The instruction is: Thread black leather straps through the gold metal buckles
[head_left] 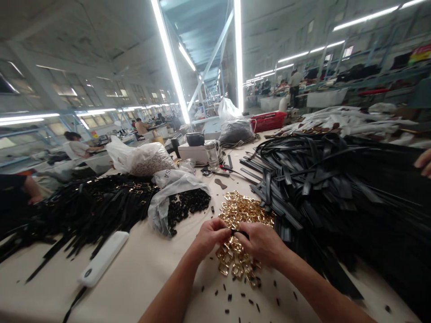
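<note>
My left hand (pixel 213 234) and my right hand (pixel 261 244) meet over a heap of gold metal buckles (pixel 237 208). Between them is a short black strap piece (pixel 239 233), pinched at both ends by fingers and thumbs; its far details are too small to make out. Loose small black pieces (pixel 229 297) lie scattered on the pale table (pixel 134 291) below my wrists. Left of the buckles, a clear plastic bag (pixel 158 211) lies with its mouth spilling small black parts (pixel 190 202). A large tangle of black straps (pixel 303 179) rises just right of my right hand.
Black straps with gold buckles (pixel 111 197) cover the left side, near a white power bank (pixel 104 259) with a cable. A glass jar (pixel 212 154), a white box (pixel 191 153) and a red basket (pixel 269 120) stand farther back. Another person's hand (pixel 424 163) shows at the right edge.
</note>
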A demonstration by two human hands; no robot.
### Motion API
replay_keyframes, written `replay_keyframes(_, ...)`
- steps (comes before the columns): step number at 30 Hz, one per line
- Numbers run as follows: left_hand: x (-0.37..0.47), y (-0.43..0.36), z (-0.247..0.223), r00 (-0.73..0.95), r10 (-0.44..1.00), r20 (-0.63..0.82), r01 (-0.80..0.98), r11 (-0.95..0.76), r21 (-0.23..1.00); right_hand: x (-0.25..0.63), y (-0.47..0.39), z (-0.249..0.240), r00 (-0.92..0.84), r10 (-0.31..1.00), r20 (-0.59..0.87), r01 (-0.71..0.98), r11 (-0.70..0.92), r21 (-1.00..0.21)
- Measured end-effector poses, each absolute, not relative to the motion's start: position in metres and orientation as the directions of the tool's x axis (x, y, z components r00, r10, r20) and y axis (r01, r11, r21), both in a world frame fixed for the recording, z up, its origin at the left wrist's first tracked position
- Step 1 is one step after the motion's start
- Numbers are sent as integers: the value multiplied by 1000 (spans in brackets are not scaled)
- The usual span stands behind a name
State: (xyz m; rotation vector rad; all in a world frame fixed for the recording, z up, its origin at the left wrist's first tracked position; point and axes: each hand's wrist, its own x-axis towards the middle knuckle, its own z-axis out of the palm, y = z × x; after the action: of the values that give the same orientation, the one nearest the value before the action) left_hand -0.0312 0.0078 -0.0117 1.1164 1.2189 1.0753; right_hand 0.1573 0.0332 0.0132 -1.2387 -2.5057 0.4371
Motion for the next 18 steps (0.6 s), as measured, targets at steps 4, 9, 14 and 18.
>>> replay_keyframes(4,-48,14,-15,-26,993,-114,15,114,993,160,39,13,-524,834,172,753,548,-364)
replay_keyframes(9,-82,23,-18,-265,964,1,200,54,978,159,46,8,-418,877,236,798,478,-366)
replay_keyframes(14,-86,24,-21,-271,961,62,344,36,938,158,46,0,-414,883,219,804,468,-368)
replay_keyframes(18,-76,19,-16,-216,970,107,510,19,860,158,48,-3,-406,897,173,820,441,-365)
